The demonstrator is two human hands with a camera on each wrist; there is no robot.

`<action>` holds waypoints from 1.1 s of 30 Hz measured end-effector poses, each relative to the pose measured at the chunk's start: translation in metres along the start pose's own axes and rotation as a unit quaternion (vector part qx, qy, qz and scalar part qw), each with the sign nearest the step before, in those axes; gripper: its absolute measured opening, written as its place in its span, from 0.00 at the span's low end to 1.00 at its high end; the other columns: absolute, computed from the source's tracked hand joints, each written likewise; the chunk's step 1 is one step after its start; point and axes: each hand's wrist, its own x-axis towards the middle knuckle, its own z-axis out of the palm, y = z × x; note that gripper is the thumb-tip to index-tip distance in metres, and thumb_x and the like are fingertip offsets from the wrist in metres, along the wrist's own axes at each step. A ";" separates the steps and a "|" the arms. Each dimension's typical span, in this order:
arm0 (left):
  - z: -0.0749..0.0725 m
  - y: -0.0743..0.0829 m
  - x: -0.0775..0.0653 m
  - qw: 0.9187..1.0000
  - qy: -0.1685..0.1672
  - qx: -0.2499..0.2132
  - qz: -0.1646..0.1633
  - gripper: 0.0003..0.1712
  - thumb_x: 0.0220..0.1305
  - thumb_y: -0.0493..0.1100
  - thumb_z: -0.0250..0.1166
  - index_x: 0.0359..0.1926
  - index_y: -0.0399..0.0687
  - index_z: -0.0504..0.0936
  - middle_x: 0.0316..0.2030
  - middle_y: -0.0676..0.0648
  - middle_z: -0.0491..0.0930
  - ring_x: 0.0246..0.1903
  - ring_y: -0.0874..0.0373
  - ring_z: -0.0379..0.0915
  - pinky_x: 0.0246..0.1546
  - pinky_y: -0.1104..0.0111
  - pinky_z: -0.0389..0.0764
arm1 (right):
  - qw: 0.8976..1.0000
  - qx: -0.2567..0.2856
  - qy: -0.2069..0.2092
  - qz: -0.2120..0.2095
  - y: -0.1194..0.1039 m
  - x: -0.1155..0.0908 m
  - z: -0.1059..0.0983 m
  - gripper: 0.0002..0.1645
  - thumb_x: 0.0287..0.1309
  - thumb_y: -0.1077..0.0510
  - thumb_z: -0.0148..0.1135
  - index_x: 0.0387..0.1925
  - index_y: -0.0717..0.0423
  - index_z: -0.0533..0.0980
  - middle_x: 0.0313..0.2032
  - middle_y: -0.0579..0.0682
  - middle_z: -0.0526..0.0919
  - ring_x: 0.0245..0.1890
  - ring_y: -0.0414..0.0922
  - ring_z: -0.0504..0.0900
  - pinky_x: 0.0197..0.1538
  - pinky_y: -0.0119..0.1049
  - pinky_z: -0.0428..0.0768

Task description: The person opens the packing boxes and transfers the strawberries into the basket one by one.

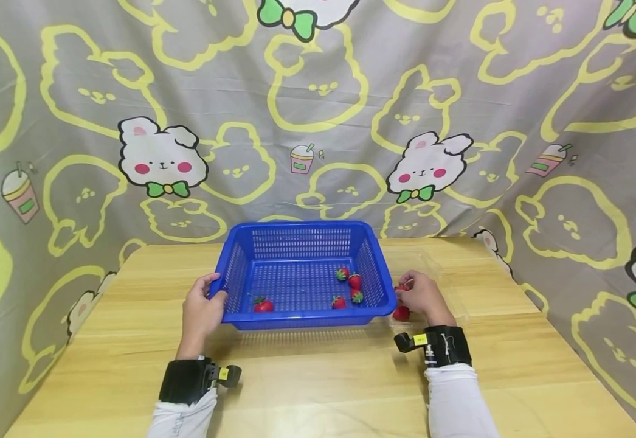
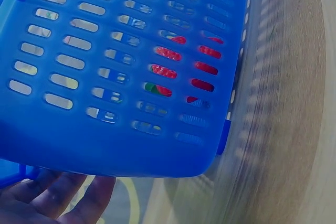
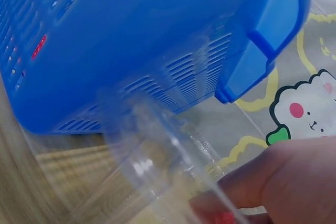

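A blue plastic basket (image 1: 303,315) with slotted walls stands on the table, several red strawberries (image 1: 264,305) with green tops lying inside. My left hand (image 1: 203,307) grips the basket's left rim, and its fingers (image 2: 89,198) show below that rim in the left wrist view. To the right of the basket, my right hand (image 1: 423,298) is at a clear plastic box (image 1: 449,280), its fingertips pinching a strawberry (image 3: 226,217) that is mostly hidden. Another strawberry (image 1: 401,313) lies just below that hand, beside the basket.
The wooden table (image 1: 318,377) carries the basket and the box close together near its far edge. A grey patterned curtain (image 1: 230,91) hangs behind and along both sides. The box's clear wall (image 3: 178,166) stands between the right wrist camera and the fingers.
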 end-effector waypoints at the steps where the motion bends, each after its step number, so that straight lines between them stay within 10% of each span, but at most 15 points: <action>1: 0.000 0.000 0.000 1.000 -0.002 0.000 0.000 0.25 0.61 0.38 0.51 0.61 0.44 0.64 0.59 0.35 0.65 0.54 0.40 0.65 0.52 0.49 0.68 | 1.000 -0.001 0.000 -0.001 0.000 0.000 -0.001 0.12 0.52 0.60 0.61 0.39 0.59 0.71 0.35 0.57 0.77 0.30 0.49 0.76 0.29 0.37 0.75; 33: -0.001 0.001 0.000 1.000 -0.024 0.003 -0.006 0.26 0.63 0.39 0.49 0.62 0.46 0.61 0.61 0.34 0.61 0.53 0.37 0.65 0.49 0.46 0.69 | 0.999 -0.018 0.023 -0.033 -0.009 -0.006 -0.013 0.13 0.51 0.58 0.61 0.38 0.59 0.72 0.34 0.57 0.77 0.31 0.50 0.75 0.30 0.39 0.73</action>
